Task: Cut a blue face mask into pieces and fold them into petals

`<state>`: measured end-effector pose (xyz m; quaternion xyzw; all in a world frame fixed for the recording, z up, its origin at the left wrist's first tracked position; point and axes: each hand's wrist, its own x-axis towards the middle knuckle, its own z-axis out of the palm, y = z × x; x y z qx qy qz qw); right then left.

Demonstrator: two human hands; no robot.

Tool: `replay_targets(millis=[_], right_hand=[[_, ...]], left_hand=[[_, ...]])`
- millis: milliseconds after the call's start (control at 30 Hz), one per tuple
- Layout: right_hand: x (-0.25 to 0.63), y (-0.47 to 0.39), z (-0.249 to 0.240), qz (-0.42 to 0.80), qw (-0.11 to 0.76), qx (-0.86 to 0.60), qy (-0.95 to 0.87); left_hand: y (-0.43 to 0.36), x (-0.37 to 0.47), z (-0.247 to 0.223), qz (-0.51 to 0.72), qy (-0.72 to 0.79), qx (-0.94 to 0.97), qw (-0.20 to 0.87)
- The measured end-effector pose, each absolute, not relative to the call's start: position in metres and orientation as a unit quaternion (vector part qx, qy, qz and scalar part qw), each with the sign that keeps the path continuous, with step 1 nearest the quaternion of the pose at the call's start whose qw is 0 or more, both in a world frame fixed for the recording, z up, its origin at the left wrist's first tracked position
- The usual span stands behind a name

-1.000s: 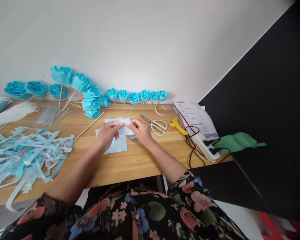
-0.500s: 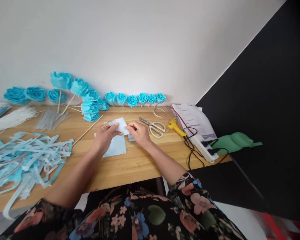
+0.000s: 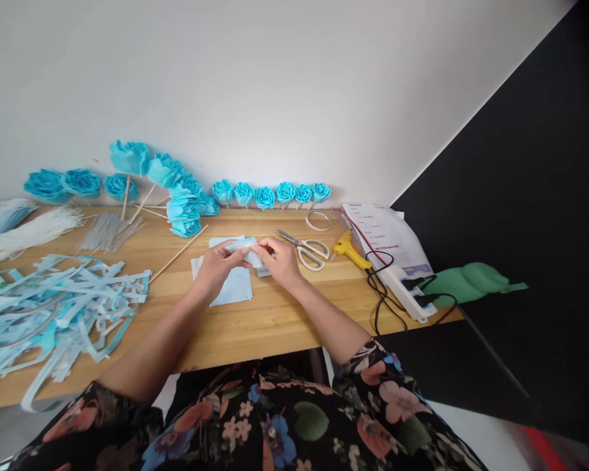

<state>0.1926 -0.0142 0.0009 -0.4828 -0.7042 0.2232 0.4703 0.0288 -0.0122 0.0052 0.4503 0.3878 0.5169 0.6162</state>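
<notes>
Between my two hands is a small pale blue sheet (image 3: 244, 246), folded or curled over; whether it is paper or fabric I cannot tell. My left hand (image 3: 219, 263) pinches its left side with the thumb on top. The right edge is gripped by the fingertips of my right hand (image 3: 277, 260). Below them, pale blue square sheets (image 3: 233, 288) lie flat on the wooden table (image 3: 275, 320), partly hidden by my left hand. Scissors with white handles (image 3: 310, 253) rest just right of my right hand.
Blue handmade flowers (image 3: 184, 206) line the wall, some on sticks. Cut pale blue strips (image 3: 78, 314) are heaped at left. A thin wooden stick (image 3: 179, 254) lies nearby. At right are a tape roll (image 3: 319, 220), a yellow glue gun (image 3: 352, 250), cables and a white power strip (image 3: 410, 294).
The held sheet was spread flatter and is now folded or curled over, with my hands closer together. The whole view has shifted slightly.
</notes>
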Motion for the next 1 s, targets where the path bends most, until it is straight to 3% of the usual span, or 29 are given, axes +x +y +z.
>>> replay_targets(millis=[333,567,667,800,1000], right_hand=[[0.191,-0.015,-0.001,0.196,0.477,-0.474,-0.714],[0.218,0.008,0.017,0.187,0.472,-0.543,-0.669],[0.245,0.013,0.035,0.127,0.357,-0.594,-0.710],[0.277,-0.001,0.040,0.006,0.083,-0.693,-0.716],[0.295,-0.034,0.012,-0.002,0.023,-0.693,-0.721]], left_hand=[[-0.010,0.027,0.003,0.516,0.395,0.443,0.619],[-0.008,0.025,0.002,0.513,0.434,0.442,0.595],[-0.003,0.024,-0.001,0.522,0.443,0.415,0.599],[-0.001,0.024,-0.001,0.548,0.415,0.378,0.620],[-0.002,0.025,-0.002,0.551,0.402,0.369,0.632]])
